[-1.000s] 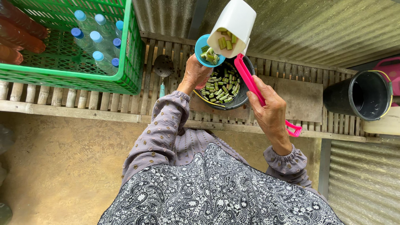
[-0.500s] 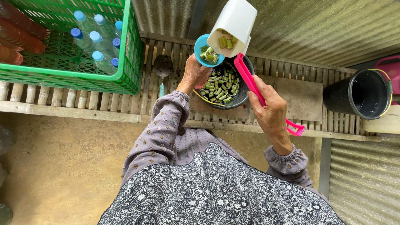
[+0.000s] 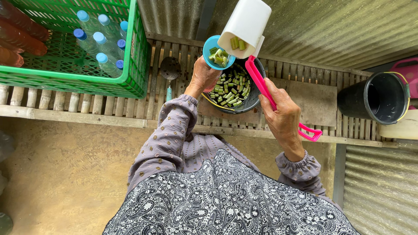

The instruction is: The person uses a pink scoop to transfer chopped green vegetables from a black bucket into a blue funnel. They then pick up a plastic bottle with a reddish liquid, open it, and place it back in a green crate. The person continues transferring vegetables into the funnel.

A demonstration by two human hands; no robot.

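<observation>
left hand [image 3: 201,79]: fingers grip small blue plastic cup [image 3: 216,53]
right hand [image 3: 282,114]: fingers closed on pink handle [image 3: 278,102] of tilted white scoop [image 3: 246,26]
risk: green stem pieces [image 3: 237,43] may miss the cup's narrow mouth, scattering

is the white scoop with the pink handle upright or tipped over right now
Tipped. The right hand holds the white scoop mouth-down over the small blue cup; green pieces sit at its opening.

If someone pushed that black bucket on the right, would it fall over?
Probably not easily: the black bucket stands upright with a wide mouth on the slatted bench. It looks empty, so likely light and would slide. Its thin handle seems floppy.
</observation>
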